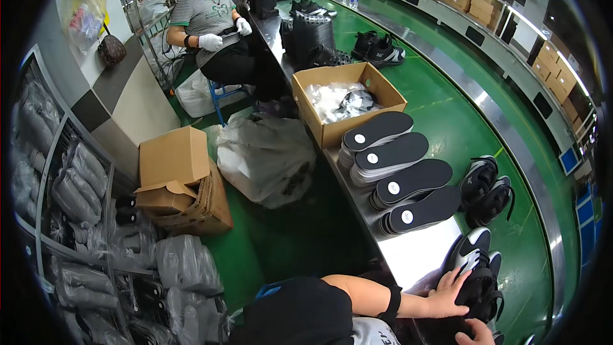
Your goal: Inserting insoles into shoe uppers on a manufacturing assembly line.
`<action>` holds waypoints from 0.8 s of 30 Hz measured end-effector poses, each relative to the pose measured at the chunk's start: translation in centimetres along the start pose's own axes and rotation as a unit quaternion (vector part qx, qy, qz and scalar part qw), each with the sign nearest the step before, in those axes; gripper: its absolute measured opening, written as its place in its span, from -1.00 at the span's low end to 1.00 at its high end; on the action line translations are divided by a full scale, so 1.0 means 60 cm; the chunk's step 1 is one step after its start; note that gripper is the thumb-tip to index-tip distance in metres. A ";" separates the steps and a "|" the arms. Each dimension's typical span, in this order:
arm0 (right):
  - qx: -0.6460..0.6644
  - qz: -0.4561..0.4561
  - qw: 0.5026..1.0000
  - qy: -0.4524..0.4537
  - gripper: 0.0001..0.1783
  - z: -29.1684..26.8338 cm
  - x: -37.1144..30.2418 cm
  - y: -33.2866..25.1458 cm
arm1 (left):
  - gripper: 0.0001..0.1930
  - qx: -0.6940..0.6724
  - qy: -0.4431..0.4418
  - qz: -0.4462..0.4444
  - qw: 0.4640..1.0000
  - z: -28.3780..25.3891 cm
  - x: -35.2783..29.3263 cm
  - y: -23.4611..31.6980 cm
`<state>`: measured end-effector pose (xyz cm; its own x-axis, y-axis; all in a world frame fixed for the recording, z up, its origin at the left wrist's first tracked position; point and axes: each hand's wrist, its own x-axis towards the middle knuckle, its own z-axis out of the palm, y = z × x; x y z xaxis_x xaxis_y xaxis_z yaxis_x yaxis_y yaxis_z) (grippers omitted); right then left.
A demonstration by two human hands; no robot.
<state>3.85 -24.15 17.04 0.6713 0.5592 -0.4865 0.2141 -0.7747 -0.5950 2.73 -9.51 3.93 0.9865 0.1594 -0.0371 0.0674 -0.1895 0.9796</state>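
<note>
My left hand [449,295] reaches across the bench edge to a pair of black sneakers with white trim [474,246]. Its fingers are spread and rest against the upper of the nearer shoe, without closing round it. At the bottom edge of the head view, my right hand [477,332] shows only in part, thumb and finger apart, beside the heel end of the shoes. I see nothing between its fingers; the rest of it is cut off. Just beyond my left hand, several stacks of black insoles [424,207] with round white stickers lie along the steel bench.
An open cardboard box [383,99] of small white packets stands past the insoles. More black sneakers [486,190] sit on the green conveyor belt [440,96]. Left are a plastic bag [265,156], a carton [172,160] and racks of wrapped insoles [83,185]. A gloved co-worker [214,22] sits farther up.
</note>
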 end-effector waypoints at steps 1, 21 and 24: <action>-0.031 -0.010 0.999 0.007 -0.69 -0.008 -0.002 0.000 | -0.07 -0.019 0.010 -0.001 1.000 -0.001 0.006 -0.004; -0.055 -0.172 0.887 0.426 -0.65 0.002 0.102 0.179 | -0.55 -0.008 0.010 0.080 0.997 -0.197 0.045 0.019; -0.083 -0.108 0.918 0.374 -0.60 -0.005 0.105 0.194 | -0.60 0.104 0.134 0.292 0.941 -0.178 -0.021 0.035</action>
<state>10.75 -29.74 7.23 0.8867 0.3938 0.2421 0.4621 -0.7390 -0.4903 0.03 0.25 8.16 0.7932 0.2039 0.5738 -0.4187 -0.5016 0.7570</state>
